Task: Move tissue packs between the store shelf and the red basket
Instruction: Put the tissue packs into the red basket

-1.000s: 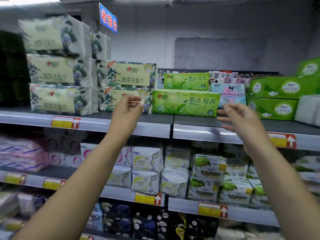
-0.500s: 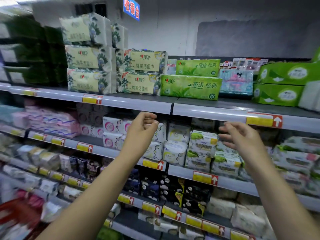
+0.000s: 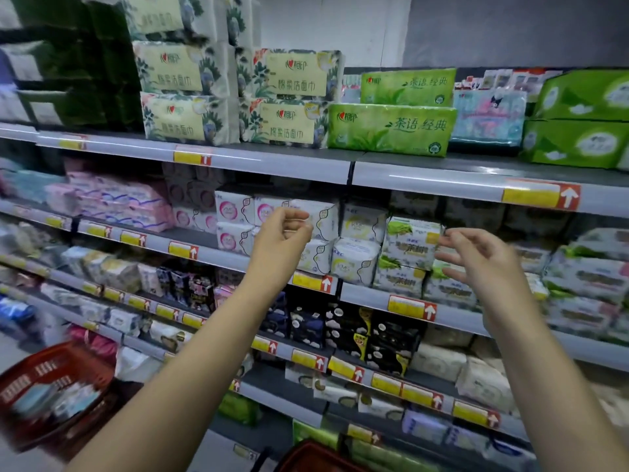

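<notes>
Holding both hands up before second shelf row, well apart, nothing in either. My left hand (image 3: 282, 233): fingers loosely curled, thumb near fingertips, empty. My right hand (image 3: 476, 257): fingers relaxed, slightly spread, empty. Green tissue pack (image 3: 391, 131) on top shelf (image 3: 442, 178), above hands, second green one stacked on it; floral packs (image 3: 282, 124) just left. Red basket (image 3: 30, 379) low at left, blurred packs inside.
</notes>
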